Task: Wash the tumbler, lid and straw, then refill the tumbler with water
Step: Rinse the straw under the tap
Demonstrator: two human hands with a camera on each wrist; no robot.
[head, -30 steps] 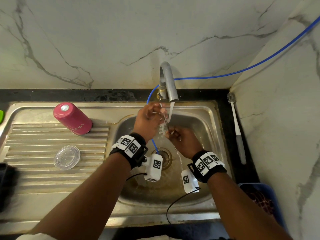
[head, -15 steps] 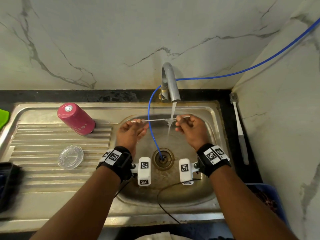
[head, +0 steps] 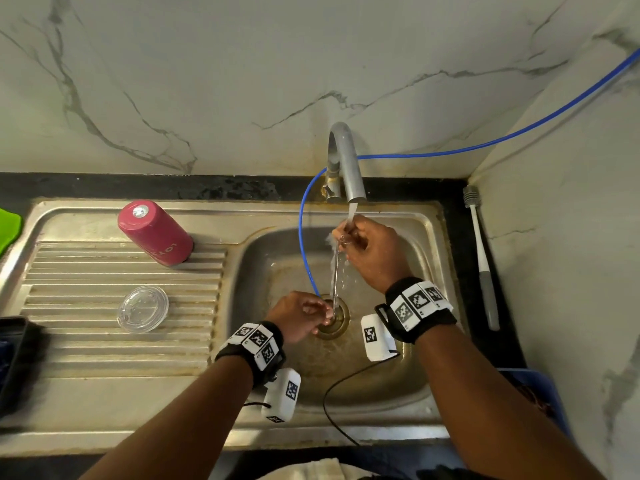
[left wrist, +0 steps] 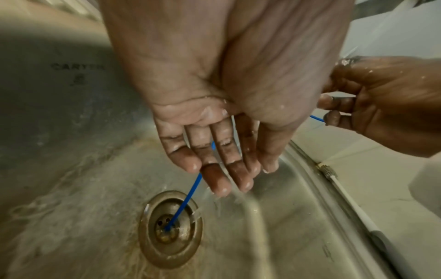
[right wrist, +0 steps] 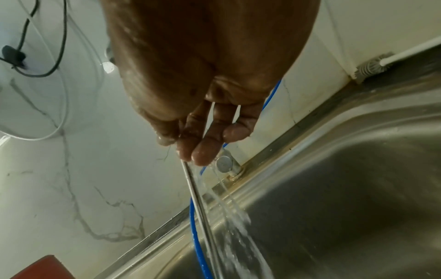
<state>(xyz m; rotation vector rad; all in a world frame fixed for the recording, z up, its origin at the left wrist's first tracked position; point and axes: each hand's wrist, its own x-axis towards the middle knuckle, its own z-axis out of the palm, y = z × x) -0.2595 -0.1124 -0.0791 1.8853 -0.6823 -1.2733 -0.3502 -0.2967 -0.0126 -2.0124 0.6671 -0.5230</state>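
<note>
My right hand [head: 344, 237] pinches the top end of a thin metal straw [head: 335, 271] right under the running tap [head: 346, 161]. Water runs down along the straw [right wrist: 198, 198] from my right fingertips [right wrist: 200, 151]. The straw hangs nearly upright over the drain. My left hand [head: 323, 311] is at its lower end, and its wet fingers [left wrist: 214, 169] lie almost straight; no pinch shows. The red tumbler [head: 156, 233] stands upside down on the drainboard. The clear lid [head: 142, 308] lies flat in front of it.
A blue hose [head: 303, 237] loops from the wall into the drain [left wrist: 169, 226]. The steel basin [head: 263, 271] is wet. A long brush [head: 483, 258] lies on the right counter beside the wall, a blue tub [head: 533, 393] stands at the front right, and a green item [head: 8, 230] sits far left.
The straw was held level between both hands under the stream; now it is nearly upright. My right hand rose to the spout and my left hand dropped toward the drain.
</note>
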